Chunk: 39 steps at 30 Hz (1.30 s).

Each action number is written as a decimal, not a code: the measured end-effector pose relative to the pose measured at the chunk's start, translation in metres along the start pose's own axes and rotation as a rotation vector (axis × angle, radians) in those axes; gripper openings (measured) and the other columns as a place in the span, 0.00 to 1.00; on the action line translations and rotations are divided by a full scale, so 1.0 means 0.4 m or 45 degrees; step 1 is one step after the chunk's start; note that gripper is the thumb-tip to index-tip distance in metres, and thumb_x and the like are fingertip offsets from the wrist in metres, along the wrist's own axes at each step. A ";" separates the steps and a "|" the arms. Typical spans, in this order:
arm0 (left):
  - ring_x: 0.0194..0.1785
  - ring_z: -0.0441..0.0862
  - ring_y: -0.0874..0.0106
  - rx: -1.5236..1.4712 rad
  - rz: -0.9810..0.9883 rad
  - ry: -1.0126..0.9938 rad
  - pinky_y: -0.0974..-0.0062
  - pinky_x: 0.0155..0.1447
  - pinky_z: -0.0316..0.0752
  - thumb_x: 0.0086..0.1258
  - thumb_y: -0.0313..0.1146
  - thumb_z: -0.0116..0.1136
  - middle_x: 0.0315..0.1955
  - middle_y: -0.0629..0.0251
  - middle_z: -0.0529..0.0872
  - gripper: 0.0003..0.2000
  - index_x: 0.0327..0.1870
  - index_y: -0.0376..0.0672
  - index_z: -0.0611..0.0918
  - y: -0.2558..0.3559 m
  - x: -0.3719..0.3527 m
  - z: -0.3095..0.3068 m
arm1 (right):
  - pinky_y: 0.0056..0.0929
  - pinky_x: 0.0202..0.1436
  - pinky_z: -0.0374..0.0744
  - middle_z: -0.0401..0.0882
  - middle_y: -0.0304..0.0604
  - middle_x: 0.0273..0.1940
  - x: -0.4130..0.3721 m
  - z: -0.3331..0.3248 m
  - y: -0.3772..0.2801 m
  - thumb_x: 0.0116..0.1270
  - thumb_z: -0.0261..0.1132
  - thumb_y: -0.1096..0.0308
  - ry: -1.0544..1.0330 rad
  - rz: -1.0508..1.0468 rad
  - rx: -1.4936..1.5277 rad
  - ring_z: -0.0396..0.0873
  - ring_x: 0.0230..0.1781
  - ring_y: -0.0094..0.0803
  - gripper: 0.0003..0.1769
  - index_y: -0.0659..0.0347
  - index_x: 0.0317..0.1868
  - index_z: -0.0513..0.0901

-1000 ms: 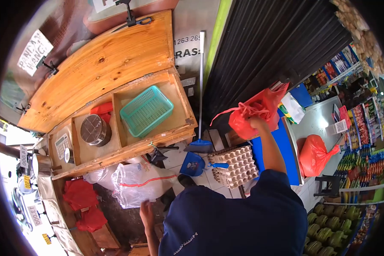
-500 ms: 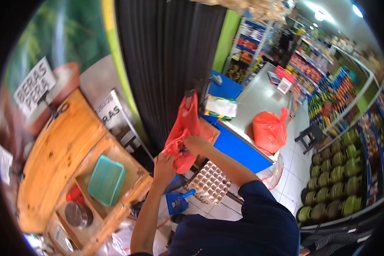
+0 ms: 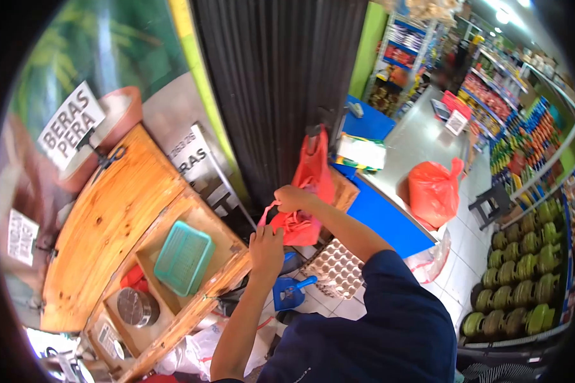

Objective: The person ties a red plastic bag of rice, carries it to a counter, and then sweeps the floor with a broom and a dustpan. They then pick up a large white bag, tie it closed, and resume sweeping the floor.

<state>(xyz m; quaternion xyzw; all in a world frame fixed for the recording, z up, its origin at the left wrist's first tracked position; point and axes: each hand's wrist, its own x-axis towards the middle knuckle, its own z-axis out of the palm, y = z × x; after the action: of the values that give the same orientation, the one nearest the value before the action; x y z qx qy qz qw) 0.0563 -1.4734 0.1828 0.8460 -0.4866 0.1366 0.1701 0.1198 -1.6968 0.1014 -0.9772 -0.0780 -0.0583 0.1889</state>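
Observation:
A bunch of red plastic bags [image 3: 310, 185] hangs from the black folding shutter [image 3: 268, 83]. My right hand [image 3: 294, 199] is closed in front of it, pinching a twisted strip of the red plastic. Lower and to the left, my left hand [image 3: 266, 250] grips the other end with fingers pressed together. The strip stretches taut between both hands. Below the hanging bags, a stack of egg trays [image 3: 337, 268] stands on the tiled floor.
An open wooden drawer [image 3: 236, 265] at the left holds a teal basket [image 3: 183, 258] and a round tin [image 3: 137, 307]. A tied red bag [image 3: 434, 195] sits on the metal counter [image 3: 407, 143]. A blue dustpan [image 3: 291, 293] and dark stool [image 3: 492, 204] are on the floor.
My right hand has come out from among the red plastic, and a strip now spans both hands. The view has shifted, so the surroundings sit farther right.

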 end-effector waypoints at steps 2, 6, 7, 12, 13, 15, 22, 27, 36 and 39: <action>0.41 0.72 0.63 0.065 -0.117 -0.035 0.66 0.43 0.68 0.47 0.27 0.55 0.30 0.63 0.73 0.07 0.29 0.44 0.77 -0.030 -0.014 0.011 | 0.45 0.33 0.73 0.76 0.54 0.24 -0.030 -0.044 -0.102 0.43 0.63 0.65 0.406 -0.031 -0.084 0.76 0.30 0.49 0.11 0.63 0.25 0.76; 0.38 0.72 0.66 0.121 -0.071 -0.057 0.69 0.40 0.68 0.53 0.30 0.52 0.28 0.63 0.74 0.04 0.28 0.43 0.78 -0.083 -0.043 -0.006 | 0.40 0.38 0.77 0.79 0.54 0.37 -0.128 -0.093 -0.233 0.47 0.63 0.66 0.612 0.138 -0.107 0.78 0.41 0.44 0.12 0.63 0.32 0.79; 0.38 0.72 0.66 0.132 -0.085 -0.057 0.69 0.40 0.68 0.53 0.30 0.52 0.28 0.63 0.74 0.04 0.28 0.43 0.78 -0.093 -0.050 -0.007 | 0.40 0.38 0.77 0.79 0.54 0.37 -0.139 -0.084 -0.212 0.47 0.63 0.66 0.610 0.124 -0.097 0.78 0.41 0.44 0.12 0.63 0.32 0.79; 0.38 0.72 0.66 0.063 0.003 -0.029 0.69 0.40 0.67 0.52 0.29 0.52 0.28 0.64 0.74 0.03 0.27 0.43 0.77 -0.078 -0.054 -0.001 | 0.37 0.48 0.77 0.79 0.54 0.43 -0.127 -0.065 -0.112 0.51 0.58 0.65 -0.562 0.681 -0.305 0.76 0.49 0.41 0.14 0.58 0.37 0.82; 0.38 0.72 0.66 0.060 0.022 -0.035 0.69 0.40 0.67 0.52 0.29 0.52 0.28 0.64 0.74 0.03 0.27 0.43 0.77 -0.067 -0.048 -0.001 | 0.37 0.48 0.77 0.79 0.54 0.43 -0.114 -0.058 -0.071 0.51 0.58 0.65 -0.555 0.698 -0.296 0.76 0.49 0.41 0.14 0.58 0.37 0.82; 0.39 0.71 0.65 0.079 -0.011 -0.012 0.67 0.42 0.68 0.49 0.28 0.55 0.28 0.64 0.73 0.04 0.26 0.43 0.77 -0.045 -0.036 -0.005 | 0.39 0.42 0.79 0.82 0.47 0.38 -0.089 0.002 0.050 0.50 0.59 0.65 -0.697 0.023 -0.531 0.80 0.40 0.41 0.13 0.57 0.37 0.83; 0.38 0.72 0.65 0.032 0.171 0.033 0.69 0.41 0.67 0.52 0.28 0.52 0.28 0.64 0.74 0.03 0.26 0.42 0.77 0.062 -0.004 -0.066 | 0.40 0.32 0.78 0.81 0.41 0.26 -0.099 0.068 0.221 0.43 0.62 0.68 -0.519 0.389 -0.571 0.80 0.28 0.41 0.07 0.54 0.25 0.83; 0.39 0.72 0.65 -0.059 0.174 0.043 0.67 0.44 0.67 0.51 0.28 0.53 0.28 0.64 0.74 0.03 0.27 0.43 0.77 0.096 -0.013 -0.057 | 0.41 0.26 0.77 0.80 0.38 0.20 -0.099 0.011 0.142 0.39 0.64 0.68 -0.414 0.202 -0.468 0.79 0.23 0.42 0.01 0.51 0.16 0.82; 0.41 0.71 0.62 -0.192 0.253 0.068 0.63 0.51 0.63 0.48 0.26 0.55 0.29 0.61 0.73 0.05 0.27 0.40 0.77 0.102 -0.001 -0.063 | 0.37 0.32 0.76 0.81 0.47 0.27 -0.157 -0.213 -0.165 0.48 0.62 0.58 -0.509 0.150 -0.105 0.80 0.31 0.40 0.15 0.60 0.30 0.83; 0.48 0.68 0.57 -0.279 0.226 0.049 0.60 0.55 0.62 0.46 0.24 0.57 0.38 0.57 0.73 0.07 0.29 0.38 0.77 0.105 -0.005 -0.074 | 0.35 0.35 0.75 0.81 0.48 0.28 -0.210 -0.181 -0.189 0.55 0.58 0.55 -0.187 0.029 0.245 0.79 0.30 0.40 0.17 0.62 0.32 0.82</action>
<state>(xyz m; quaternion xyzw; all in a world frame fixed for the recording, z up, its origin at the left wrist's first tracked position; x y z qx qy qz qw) 0.0167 -1.4793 0.2153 0.7732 -0.5681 0.1135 0.2580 0.0182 -1.6657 0.1834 -0.9570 -0.0857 0.0235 0.2763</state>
